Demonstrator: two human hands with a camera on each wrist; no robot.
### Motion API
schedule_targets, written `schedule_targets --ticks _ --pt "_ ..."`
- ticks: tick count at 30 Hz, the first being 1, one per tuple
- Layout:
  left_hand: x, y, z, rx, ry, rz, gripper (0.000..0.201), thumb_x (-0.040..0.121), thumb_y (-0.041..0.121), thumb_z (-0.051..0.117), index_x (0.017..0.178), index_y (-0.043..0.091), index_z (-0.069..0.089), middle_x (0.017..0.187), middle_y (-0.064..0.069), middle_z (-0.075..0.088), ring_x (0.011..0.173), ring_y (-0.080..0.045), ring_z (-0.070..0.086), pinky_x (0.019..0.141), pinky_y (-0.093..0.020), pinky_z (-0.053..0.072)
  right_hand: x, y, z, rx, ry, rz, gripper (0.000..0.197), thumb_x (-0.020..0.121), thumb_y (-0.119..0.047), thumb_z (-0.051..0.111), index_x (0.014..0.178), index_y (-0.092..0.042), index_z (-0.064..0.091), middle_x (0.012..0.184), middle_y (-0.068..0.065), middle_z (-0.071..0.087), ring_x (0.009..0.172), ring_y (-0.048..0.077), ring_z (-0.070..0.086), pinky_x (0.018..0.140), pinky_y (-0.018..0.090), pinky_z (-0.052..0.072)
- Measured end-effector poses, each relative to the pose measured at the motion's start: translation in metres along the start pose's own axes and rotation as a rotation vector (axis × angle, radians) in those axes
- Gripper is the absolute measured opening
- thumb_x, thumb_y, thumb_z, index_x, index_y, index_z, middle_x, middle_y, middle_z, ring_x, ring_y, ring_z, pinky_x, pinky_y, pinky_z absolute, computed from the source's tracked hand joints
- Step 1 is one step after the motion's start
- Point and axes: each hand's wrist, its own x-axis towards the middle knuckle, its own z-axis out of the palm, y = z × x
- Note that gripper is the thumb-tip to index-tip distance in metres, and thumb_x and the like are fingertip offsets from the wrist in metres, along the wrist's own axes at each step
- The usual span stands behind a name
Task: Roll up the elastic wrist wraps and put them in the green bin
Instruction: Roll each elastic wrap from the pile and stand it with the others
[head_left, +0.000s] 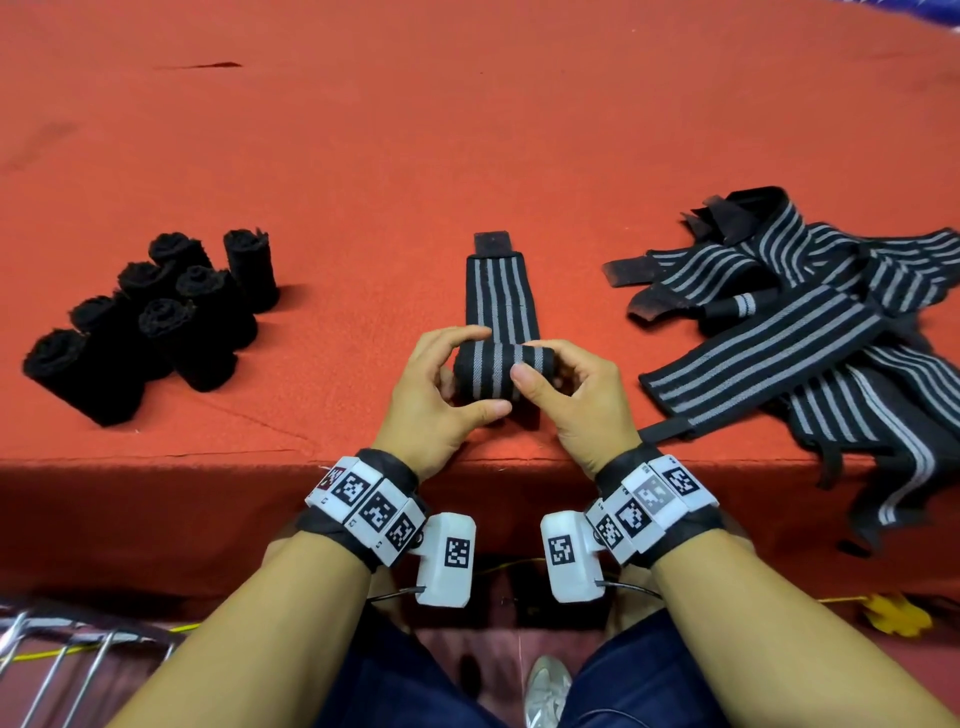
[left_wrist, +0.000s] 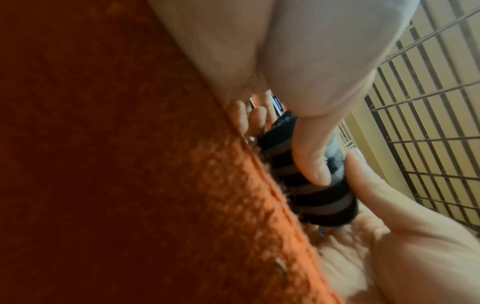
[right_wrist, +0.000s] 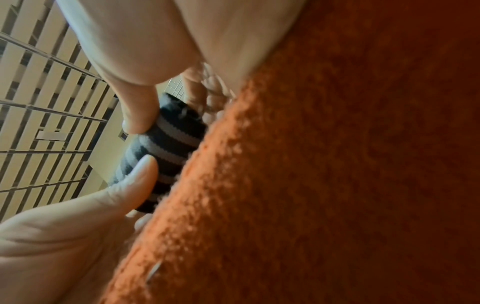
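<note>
Striped black-grey wrist wrap (head_left: 500, 332) half rolled on red table (head_left: 363, 156) near its front edge | left hand (head_left: 441, 395) and right hand (head_left: 576, 400) both clasp the roll | unrolled tail lies flat beyond.

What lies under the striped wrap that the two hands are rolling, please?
The striped wrap lies on the red cloth, its unrolled tail flat on it. Left hand and right hand grip the roll; beneath it is hidden.

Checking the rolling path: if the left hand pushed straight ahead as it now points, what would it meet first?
The left hand would likely first meet the unrolled flat part of the black grey-striped elastic wrist wrap; beyond it lies bare red cloth.
</note>
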Motion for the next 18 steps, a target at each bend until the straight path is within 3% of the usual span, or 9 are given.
schedule_targets --ticks 3,5,8,10,12,14,16,18 --pt "-0.0004 -0.0015 0.0002 0.014 -0.008 -0.023 0.056 0.067 0.019 0.090 0.116 0.031 0.063 0.108 0.013 0.066 0.090 -0.009 0.062 0.081 -0.021 0.050 0.0006 -0.0017 -0.0008 -0.022 -0.007 0.000 0.014 0.094 -0.025 0.071 0.103 -0.015 0.073 0.093 -0.001 0.076 0.088 0.012 0.071 0.082 0.032 0.056" --pt "0.0000 -0.0028 0.0012 -0.017 -0.011 -0.063 0.050 0.071 0.016 0.090 0.112 0.028 0.064 0.095 0.015 0.068 0.087 -0.005 0.063 0.080 -0.023 0.052 0.0019 -0.0008 -0.0007 -0.101 0.001 -0.013 0.026 0.092 -0.040 0.069 0.102 -0.016 0.073 0.098 -0.002 0.074 0.092 0.014 0.069 0.086 0.036 0.055" --pt "0.0007 -0.0022 0.0024 -0.026 -0.020 -0.066 0.039 0.075 0.014 0.088 0.106 0.021 0.066 0.091 0.011 0.070 0.086 -0.006 0.065 0.082 -0.022 0.052 0.0035 0.0022 0.0003 -0.160 0.036 -0.018 0.047 0.084 -0.058 0.063 0.093 -0.014 0.075 0.110 -0.005 0.061 0.098 0.014 0.063 0.086 0.031 0.051" --pt "0.0007 -0.0005 0.0027 -0.031 -0.035 -0.065 0.035 0.078 0.015 0.086 0.106 0.018 0.067 0.093 0.007 0.072 0.088 -0.008 0.067 0.083 -0.023 0.052 0.0047 0.0001 0.0002 -0.124 0.038 -0.027 0.040 0.088 -0.051 0.065 0.091 -0.012 0.074 0.104 -0.004 0.065 0.094 0.014 0.064 0.084 0.029 0.050" --pt "0.0006 0.0002 0.0029 -0.025 -0.036 -0.069 0.038 0.079 0.024 0.084 0.112 0.021 0.065 0.099 0.007 0.072 0.095 -0.011 0.069 0.088 -0.030 0.055 0.0054 0.0000 -0.0006 -0.119 0.017 -0.027 0.021 0.096 -0.034 0.066 0.100 -0.014 0.071 0.087 -0.017 0.068 0.082 0.003 0.062 0.080 0.022 0.046" --pt "0.0004 0.0010 0.0033 -0.018 -0.044 -0.075 0.044 0.079 0.034 0.080 0.118 0.027 0.062 0.104 0.006 0.072 0.099 -0.016 0.070 0.091 -0.040 0.057 0.0059 0.0018 -0.0012 -0.138 0.006 -0.021 0.014 0.100 -0.025 0.063 0.109 -0.016 0.066 0.076 -0.029 0.062 0.073 -0.004 0.057 0.074 0.016 0.041" --pt "0.0006 0.0016 0.0040 -0.013 -0.054 -0.078 0.044 0.078 0.040 0.077 0.118 0.029 0.060 0.103 0.006 0.072 0.098 -0.017 0.070 0.091 -0.046 0.057 0.0062 0.0025 -0.0009 -0.138 0.000 -0.028 0.011 0.100 -0.026 0.063 0.106 -0.018 0.066 0.077 -0.026 0.062 0.075 -0.003 0.056 0.075 0.020 0.042" --pt "0.0009 0.0033 0.0044 -0.017 -0.045 -0.087 0.044 0.078 0.042 0.076 0.116 0.027 0.061 0.100 0.007 0.071 0.095 -0.015 0.069 0.089 -0.046 0.057 0.0050 0.0001 -0.0003 -0.109 -0.013 -0.036 0.014 0.095 -0.032 0.066 0.103 -0.020 0.067 0.085 -0.014 0.068 0.082 0.004 0.062 0.079 0.029 0.050"
